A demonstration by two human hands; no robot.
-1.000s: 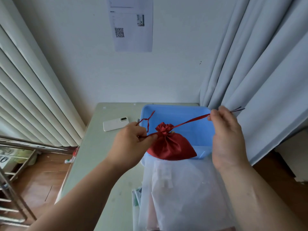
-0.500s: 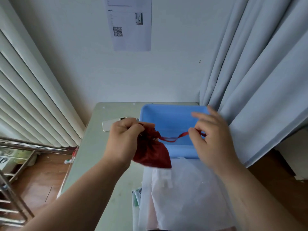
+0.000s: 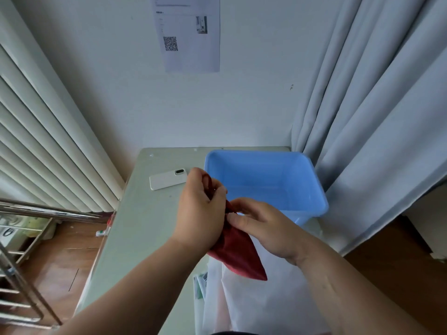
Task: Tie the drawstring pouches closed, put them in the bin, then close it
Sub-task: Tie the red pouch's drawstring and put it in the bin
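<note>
Left hand (image 3: pixel 200 213), right hand (image 3: pixel 263 226): both bare; forearms bare down to frame edge.

White phone (image 3: pixel 168 179) on table (image 3: pixel 135 226); QR sheet (image 3: pixel 188 32) on wall; curtain (image 3: pixel 377 117).

The left hand (image 3: pixel 200 213) hides the neck and drawn mouth of the red pouch (image 3: pixel 238 257).

Soft, cool daylight lies evenly over everything, with no hard shadows; the blue bin (image 3: pixel 266 175) carries a faint sheen on its inner floor. Left of the bin the blinds (image 3: pixel 48 146) bow outward, and right of it the curtain (image 3: pixel 375 117) leans, both bent by the wide lens. In front of the bin the fingers (image 3: pixel 244 206) look slightly soft
</note>
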